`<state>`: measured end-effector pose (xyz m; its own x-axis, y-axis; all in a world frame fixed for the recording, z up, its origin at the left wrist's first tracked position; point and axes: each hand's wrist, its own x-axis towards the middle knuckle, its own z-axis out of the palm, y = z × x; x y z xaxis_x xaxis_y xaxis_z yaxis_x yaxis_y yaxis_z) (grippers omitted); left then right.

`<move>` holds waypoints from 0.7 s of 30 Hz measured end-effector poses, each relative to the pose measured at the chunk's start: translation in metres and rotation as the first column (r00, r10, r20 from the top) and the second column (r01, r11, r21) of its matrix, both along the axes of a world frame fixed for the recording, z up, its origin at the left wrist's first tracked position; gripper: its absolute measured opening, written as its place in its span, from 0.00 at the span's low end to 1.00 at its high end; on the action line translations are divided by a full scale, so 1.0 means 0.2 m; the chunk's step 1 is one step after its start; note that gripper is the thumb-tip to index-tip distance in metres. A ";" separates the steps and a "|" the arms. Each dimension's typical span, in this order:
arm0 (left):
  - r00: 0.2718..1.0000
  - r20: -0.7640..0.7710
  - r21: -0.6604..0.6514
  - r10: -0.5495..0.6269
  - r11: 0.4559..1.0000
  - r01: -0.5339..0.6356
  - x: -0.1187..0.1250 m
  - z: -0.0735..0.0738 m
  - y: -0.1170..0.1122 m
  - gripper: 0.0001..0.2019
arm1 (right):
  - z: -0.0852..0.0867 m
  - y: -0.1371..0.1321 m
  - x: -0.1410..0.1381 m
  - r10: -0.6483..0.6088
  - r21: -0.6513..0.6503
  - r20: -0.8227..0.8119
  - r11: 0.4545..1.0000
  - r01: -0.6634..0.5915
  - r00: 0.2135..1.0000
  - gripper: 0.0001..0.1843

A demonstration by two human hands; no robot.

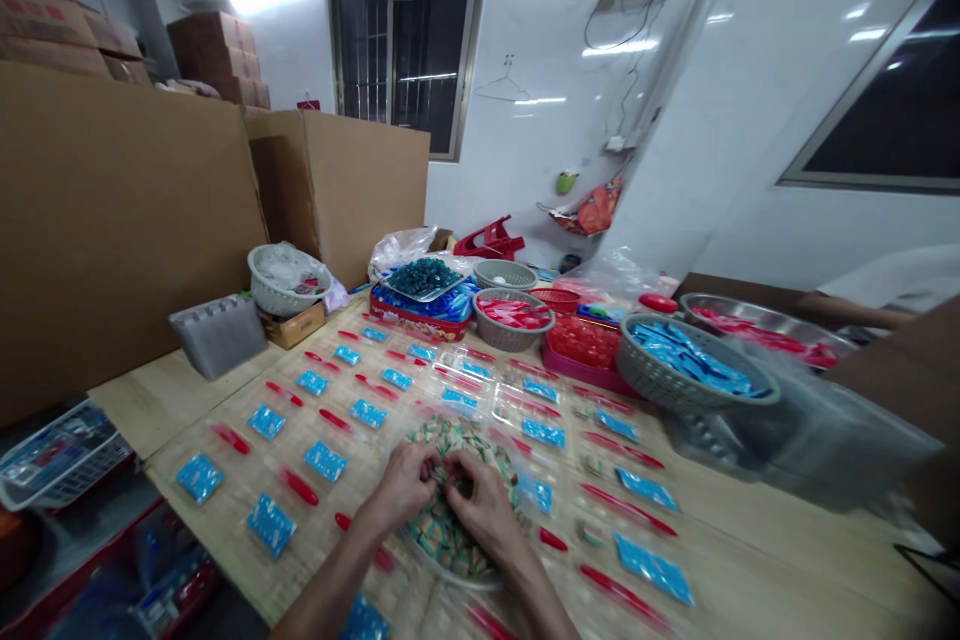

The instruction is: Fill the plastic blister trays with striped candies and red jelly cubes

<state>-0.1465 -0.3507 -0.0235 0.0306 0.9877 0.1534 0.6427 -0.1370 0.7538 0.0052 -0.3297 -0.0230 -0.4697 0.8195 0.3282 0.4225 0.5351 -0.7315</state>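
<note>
My left hand (407, 482) and my right hand (484, 498) meet over a round bowl (480, 583) heaped with small green-and-tan pieces (442, 535). Fingertips of both hands are pinched close together, and whatever lies between them is too small to make out. Around the bowl, rows of clear plastic trays cover the table. Many hold a blue patterned packet (326, 460) and a slim red pen-like item (627, 508). A few trays at the right also contain small green-and-tan pieces (592, 532).
Behind the trays stand a basket of blue packets (686, 360), a basket of red-and-pink items (512, 312), a tub of red pieces (589, 350) and a tray of dark teal pieces (424, 277). Cardboard (120, 220) walls the left side. Another person's arm (855, 310) shows at the right.
</note>
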 end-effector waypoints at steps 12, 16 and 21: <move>1.000 0.001 -0.023 -0.009 1.000 0.009 0.00 0.01 -0.01 0.14 | 0.00 0.03 -0.01 -0.011 -0.064 -0.041 0.998 0.009 0.999 0.09; 1.000 -0.010 -0.002 -0.005 1.000 0.005 0.00 -0.01 0.00 0.14 | 0.00 0.02 -0.01 -0.018 -0.090 -0.037 0.996 0.015 0.999 0.09; 1.000 0.012 -0.007 -0.026 1.000 0.026 0.00 -0.02 0.00 0.14 | 0.00 0.02 -0.01 -0.011 -0.092 -0.050 0.996 0.006 0.999 0.10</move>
<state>-0.1467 -0.3498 -0.0282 0.0541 0.9877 0.1469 0.6302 -0.1479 0.7622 0.0024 -0.3254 -0.0229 -0.4476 0.8511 0.2743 0.3880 0.4612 -0.7980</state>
